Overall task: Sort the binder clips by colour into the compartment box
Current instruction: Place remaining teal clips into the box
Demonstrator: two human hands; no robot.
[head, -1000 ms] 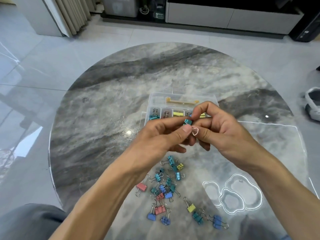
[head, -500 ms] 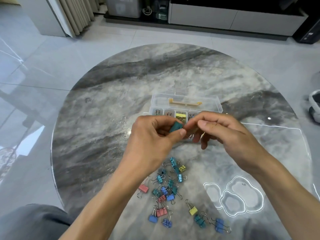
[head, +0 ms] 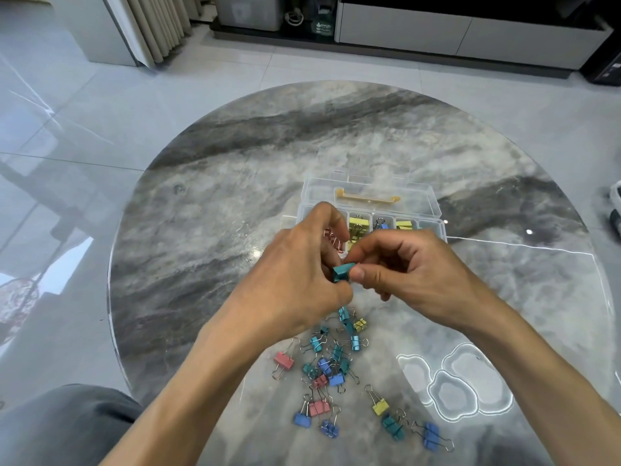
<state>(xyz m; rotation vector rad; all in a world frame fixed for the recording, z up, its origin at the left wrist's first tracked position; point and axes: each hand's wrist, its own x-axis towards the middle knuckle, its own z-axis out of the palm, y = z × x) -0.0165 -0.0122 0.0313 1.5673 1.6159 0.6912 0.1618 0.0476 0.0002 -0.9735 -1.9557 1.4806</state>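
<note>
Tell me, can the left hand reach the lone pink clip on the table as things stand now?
Probably not at once: the left hand and the right hand together grip a teal clip. The pink clip lies apart from the pile with nothing over it.

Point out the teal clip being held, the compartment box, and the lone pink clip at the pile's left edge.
teal clip [head: 344, 272], head view, on its body.
compartment box [head: 433, 210], head view, on its clear lid edge.
pink clip [head: 284, 360], head view, on its body.

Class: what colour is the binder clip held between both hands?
Teal; the binder clip shows best in the head view.
</note>
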